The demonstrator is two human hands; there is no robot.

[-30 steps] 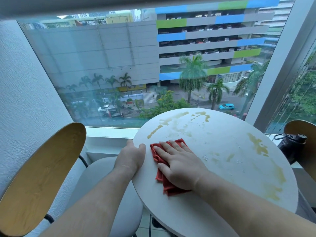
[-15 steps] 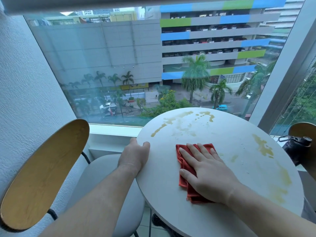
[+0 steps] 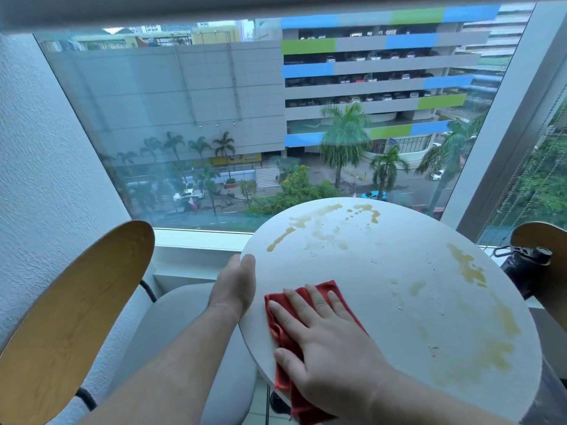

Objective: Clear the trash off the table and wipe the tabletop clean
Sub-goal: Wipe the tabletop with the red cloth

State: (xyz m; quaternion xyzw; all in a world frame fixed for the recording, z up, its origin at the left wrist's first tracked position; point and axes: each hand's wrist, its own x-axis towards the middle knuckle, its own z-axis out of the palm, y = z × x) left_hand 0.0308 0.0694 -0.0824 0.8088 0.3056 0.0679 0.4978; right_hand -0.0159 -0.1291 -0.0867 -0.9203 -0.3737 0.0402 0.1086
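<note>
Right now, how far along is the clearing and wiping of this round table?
Done: no trash shows on the white table. In hand: the right hand presses a red cloth flat at the near left edge, while the left hand grips the rim. Left: yellowish spill streaks along the far edge, a patch on the right side, a smear near the front right and scattered crumbs.

Reading no legible text, labels, brands or numbers anywhere. Showing a yellow sign band (image 3: 236, 160) on the building front across the street, lettering too small and blurred to make out. Showing a small blue sign (image 3: 393, 142) by the parking garage entrance, also unreadable. Nothing printed on the worktop (image 3: 383, 289) or the red cloth (image 3: 285, 335).
</note>
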